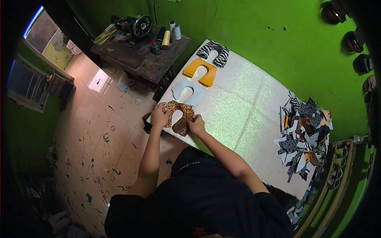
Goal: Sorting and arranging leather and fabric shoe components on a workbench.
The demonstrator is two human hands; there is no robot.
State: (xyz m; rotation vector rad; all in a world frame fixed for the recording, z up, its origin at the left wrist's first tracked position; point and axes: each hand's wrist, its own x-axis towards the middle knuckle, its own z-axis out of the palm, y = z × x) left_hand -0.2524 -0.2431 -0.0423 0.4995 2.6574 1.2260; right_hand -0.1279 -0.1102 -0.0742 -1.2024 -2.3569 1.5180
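A U-shaped leopard-print piece (pixel 171 106) lies at the near left end of the white table, its curved top facing away from me. My left hand (pixel 159 116) holds its left leg, fingers bent over the edge. At the right leg my right hand (pixel 196 125) pinches the outer edge; that leg shows a plain darker brown patch. Just beyond it, and close to it, is a pale grey U-shaped piece (pixel 197 95). Farther along the same edge come a stack of yellow U-shaped pieces (pixel 207 77) and zebra-print ones (pixel 221 58).
The table (pixel 234 107) has a shiny whitish cover. A heap of mixed scraps (pixel 303 137) sits at its right end. Left of the table stands a sewing machine (pixel 135 28) on a dark wooden stand (pixel 131 59), with thread cones (pixel 166 39). Scraps litter the tiled floor (pixel 91 135).
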